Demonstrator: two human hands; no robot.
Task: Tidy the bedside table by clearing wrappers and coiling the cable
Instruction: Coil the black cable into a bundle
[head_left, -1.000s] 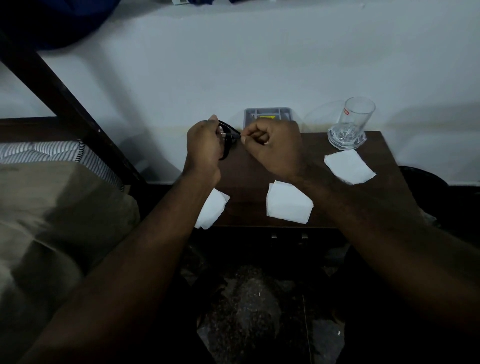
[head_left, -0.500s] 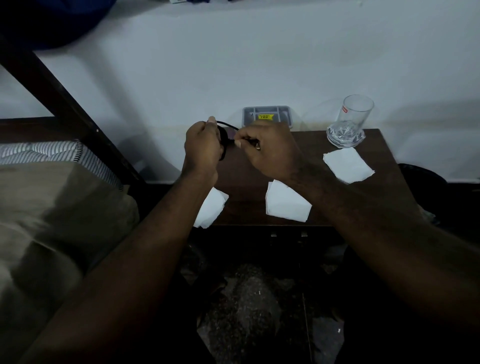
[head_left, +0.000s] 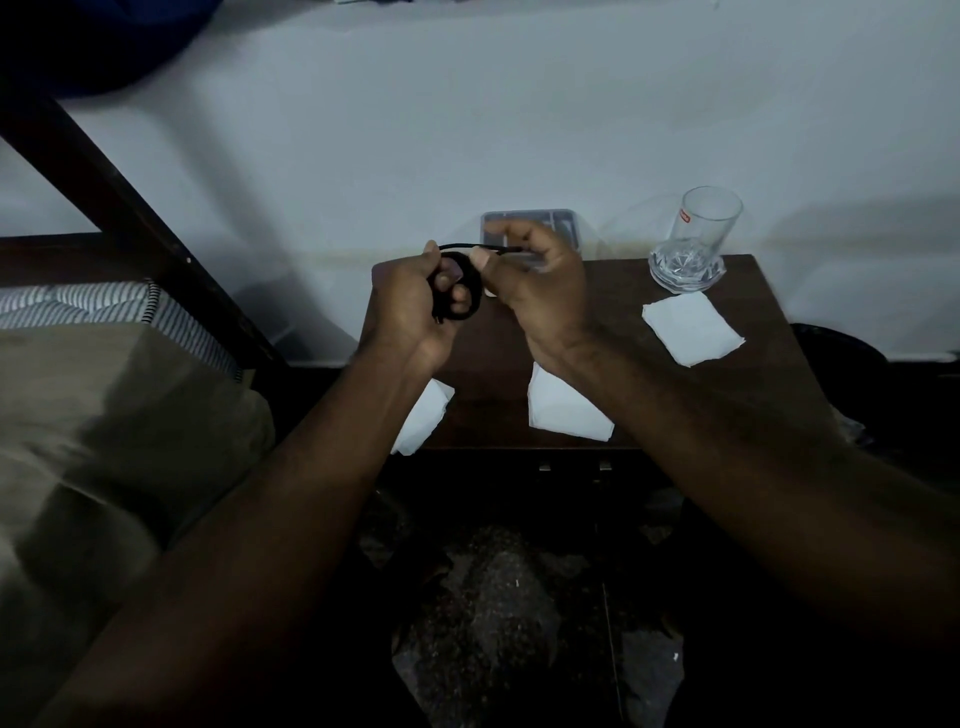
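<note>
Head view, looking down over a dark wooden bedside table (head_left: 675, 405) set against a pale wall. The left hand (head_left: 410, 306) is closed around a small black coil of cable (head_left: 460, 291), its fingers passing through the loop, held just above the table's far-left part, at about 11 o'clock from the table's centre. The right hand (head_left: 535, 275) pinches the free end of the same cable between thumb and forefinger; a short black run stretches between the two hands, taut or nearly so. Most of the cable appears already wound, so the coiling step is judged close to finished, with only the last short tail left to wrap or tuck and the coil then to be set down.

The clearing step appears not yet begun. Three white wrappers lie on the table: one (head_left: 691, 327) at about 3 o'clock, near the empty glass (head_left: 696, 244) at 1 o'clock; one (head_left: 566, 410) at 6 o'clock by the near edge; and one (head_left: 423, 421) at 7 o'clock, overhanging the near-left corner. A small grey tray (head_left: 530, 218) stands at 12 o'clock against the wall, partly hidden by the right hand; its contents cannot be made out. A bed (head_left: 104, 415) lies to the left of the table.
</note>
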